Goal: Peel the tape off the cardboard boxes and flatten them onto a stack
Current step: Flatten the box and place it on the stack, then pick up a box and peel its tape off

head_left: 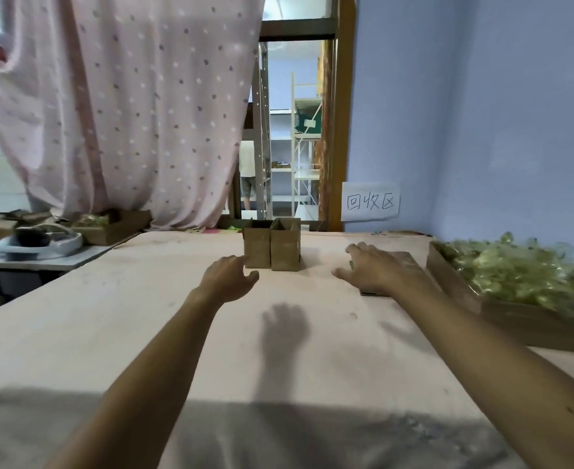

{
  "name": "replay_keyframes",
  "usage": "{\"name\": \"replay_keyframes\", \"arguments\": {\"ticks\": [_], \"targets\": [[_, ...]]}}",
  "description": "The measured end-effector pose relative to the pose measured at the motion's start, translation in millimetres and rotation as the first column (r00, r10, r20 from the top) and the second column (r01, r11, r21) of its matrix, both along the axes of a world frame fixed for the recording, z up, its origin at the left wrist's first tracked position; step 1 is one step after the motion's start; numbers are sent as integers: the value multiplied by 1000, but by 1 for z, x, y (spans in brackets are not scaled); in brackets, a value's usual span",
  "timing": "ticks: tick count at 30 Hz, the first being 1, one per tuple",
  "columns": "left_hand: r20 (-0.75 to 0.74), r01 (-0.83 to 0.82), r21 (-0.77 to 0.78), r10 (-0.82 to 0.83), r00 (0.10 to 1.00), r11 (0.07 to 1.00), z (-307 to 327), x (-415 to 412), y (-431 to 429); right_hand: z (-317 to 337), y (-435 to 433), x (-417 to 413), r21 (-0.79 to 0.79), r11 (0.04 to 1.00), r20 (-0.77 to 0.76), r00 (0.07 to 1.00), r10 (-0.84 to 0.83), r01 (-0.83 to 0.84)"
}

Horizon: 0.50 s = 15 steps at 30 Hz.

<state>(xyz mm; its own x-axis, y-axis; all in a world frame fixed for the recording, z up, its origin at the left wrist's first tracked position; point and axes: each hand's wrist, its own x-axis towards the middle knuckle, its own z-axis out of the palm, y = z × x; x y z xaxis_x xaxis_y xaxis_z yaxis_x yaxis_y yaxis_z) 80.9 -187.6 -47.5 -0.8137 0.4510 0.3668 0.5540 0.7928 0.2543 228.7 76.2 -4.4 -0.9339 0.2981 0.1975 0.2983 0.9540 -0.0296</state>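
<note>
Two small upright cardboard boxes (272, 247) stand side by side at the far middle of the table (143, 333), their top flaps open. My left hand (233, 277) hovers just in front and to the left of them, fingers loosely spread, holding nothing. My right hand (375, 269) lies with spread fingers on a flattened cardboard stack (405, 260) to the right of the boxes; the hand and forearm hide much of the stack.
A wide cardboard tray (454, 282) of crumpled yellowish tape sits at the right edge. A side table at the left holds another tray (116, 228), boxes and a bowl. A paper sign (370, 201) hangs on the blue wall. A person stands in the doorway behind.
</note>
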Motion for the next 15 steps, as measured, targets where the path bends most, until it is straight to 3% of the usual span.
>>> {"name": "replay_keyframes", "arguments": {"ticks": [8, 15], "targets": [[-3, -13, -3, 13, 1000, 1000, -30, -115, 12, -40, 7, -128, 47, 998, -81, 996, 40, -36], [-50, 21, 85, -17, 999, 996, -27, -233, 46, -52, 16, -263, -87, 993, -160, 985, 63, -78]]}}
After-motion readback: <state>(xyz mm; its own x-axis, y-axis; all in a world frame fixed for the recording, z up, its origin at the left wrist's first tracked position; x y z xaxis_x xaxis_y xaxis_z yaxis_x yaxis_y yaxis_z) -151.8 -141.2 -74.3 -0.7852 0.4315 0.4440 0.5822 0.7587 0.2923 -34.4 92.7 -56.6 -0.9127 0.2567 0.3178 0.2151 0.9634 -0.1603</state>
